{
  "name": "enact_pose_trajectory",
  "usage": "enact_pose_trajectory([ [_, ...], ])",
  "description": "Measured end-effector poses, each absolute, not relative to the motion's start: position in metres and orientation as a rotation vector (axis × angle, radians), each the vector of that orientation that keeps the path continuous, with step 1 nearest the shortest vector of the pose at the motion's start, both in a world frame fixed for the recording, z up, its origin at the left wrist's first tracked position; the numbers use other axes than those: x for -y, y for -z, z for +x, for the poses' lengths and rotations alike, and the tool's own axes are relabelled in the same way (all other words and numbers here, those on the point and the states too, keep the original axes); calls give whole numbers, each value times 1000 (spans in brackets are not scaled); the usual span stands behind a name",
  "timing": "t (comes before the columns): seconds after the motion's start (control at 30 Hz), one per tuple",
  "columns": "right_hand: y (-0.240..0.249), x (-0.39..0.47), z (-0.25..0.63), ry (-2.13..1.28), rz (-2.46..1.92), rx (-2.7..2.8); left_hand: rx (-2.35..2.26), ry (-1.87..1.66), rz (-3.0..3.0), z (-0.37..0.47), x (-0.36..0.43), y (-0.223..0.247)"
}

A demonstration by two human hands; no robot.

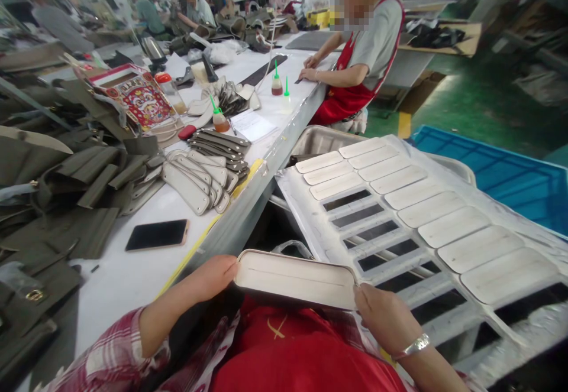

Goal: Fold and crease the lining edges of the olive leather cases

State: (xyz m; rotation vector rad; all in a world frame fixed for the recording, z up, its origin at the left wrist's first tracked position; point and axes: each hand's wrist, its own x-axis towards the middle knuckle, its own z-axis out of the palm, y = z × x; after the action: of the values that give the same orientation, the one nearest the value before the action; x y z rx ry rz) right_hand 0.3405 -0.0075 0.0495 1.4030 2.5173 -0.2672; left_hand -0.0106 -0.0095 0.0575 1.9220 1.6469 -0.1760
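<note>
Between my two hands is a long cream panel (295,279) with rounded corners and a dark edge, held in front of a red apron. My left hand (215,277) pinches its left end, and my right hand (385,312), a silver bracelet at the wrist, grips the right end. To the right, a slotted white rack (402,282) bears several similar cream panels (474,250) in rows. Some of its slots show dark gaps. The fingers behind the held panel are partly hidden.
Left of me, a white table (119,297) carries a phone (157,235), stacked strap pieces (190,179), dark bag parts (62,203) and glue bottles (220,121). A co-worker (368,55) sits across at the table's edge. A blue crate (497,173) lies beyond the rack.
</note>
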Motion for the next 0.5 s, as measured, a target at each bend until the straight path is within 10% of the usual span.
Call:
enact_pose_trajectory([
  [0.5, -51, 6, 343, 818, 1821, -2292, -1544, -331, 1120, -13, 25, -49],
])
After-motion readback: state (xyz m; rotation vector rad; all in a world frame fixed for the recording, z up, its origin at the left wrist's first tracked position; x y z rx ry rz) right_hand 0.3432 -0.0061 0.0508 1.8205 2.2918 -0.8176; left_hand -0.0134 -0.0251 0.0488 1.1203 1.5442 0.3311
